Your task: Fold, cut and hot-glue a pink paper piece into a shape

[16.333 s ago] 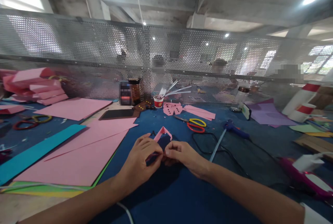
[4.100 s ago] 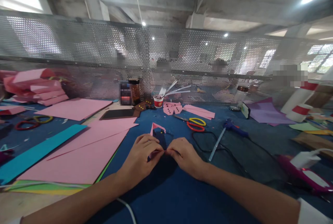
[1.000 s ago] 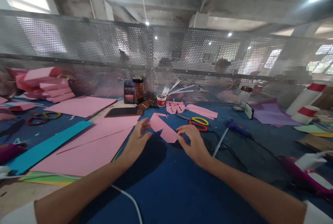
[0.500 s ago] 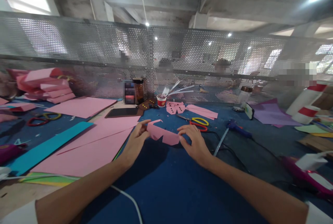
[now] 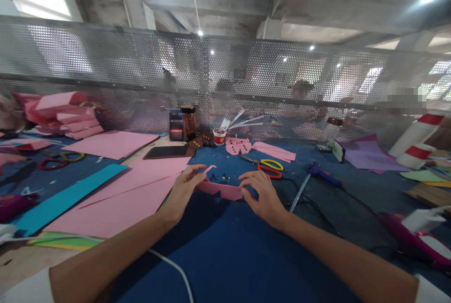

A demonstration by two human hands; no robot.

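Observation:
A folded pink paper strip [image 5: 229,192] with notches in its lower edge is stretched between my two hands, just above the blue table. My left hand [image 5: 183,191] pinches its left end, where a narrow pink piece sticks up. The fingertips of my right hand [image 5: 261,193] grip the right end. Beyond the strip are small dark and yellow bits on the table. Red-and-yellow scissors [image 5: 269,167] lie behind my right hand, and a pink cutout with black dots [image 5: 238,146] lies past them.
Large pink sheets [image 5: 116,204] and a teal strip [image 5: 70,197] cover the left side. A blue glue gun [image 5: 326,176] with its cord lies at the right. A red-and-white cup [image 5: 219,136] and a phone [image 5: 176,125] stand at the back, before a perforated metal screen.
The pink strip has tilted and sunk slightly, so less of its face shows. The fingers of my left hand have shifted over its left end. Small bits behind it are now visible.

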